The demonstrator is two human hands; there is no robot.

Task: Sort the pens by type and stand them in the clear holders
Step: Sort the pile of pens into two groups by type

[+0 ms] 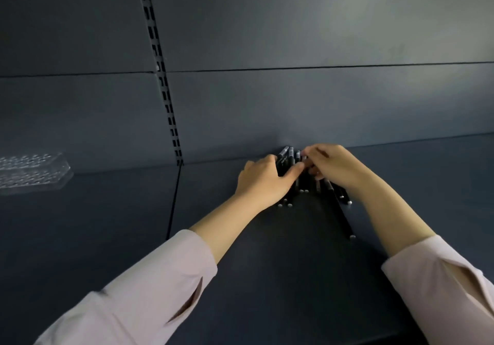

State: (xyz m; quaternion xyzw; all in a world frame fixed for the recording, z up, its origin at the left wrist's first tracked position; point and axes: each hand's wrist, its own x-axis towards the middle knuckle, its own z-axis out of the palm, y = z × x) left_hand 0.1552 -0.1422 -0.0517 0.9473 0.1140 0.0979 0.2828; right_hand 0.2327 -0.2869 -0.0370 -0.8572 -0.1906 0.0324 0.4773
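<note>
We work at a dark shelf [107,224] whose wall [294,104] backs the heap and, we judge, stops it rolling. The holder [29,170] sits well apart at the far left, so sorting comes before any standing. Our left hand [263,180] curls over the pens [287,156] to keep them bunched. Our right hand [334,166] digs curled fingers into the heap. We cannot tell through the blur whether they pinch one.
</note>
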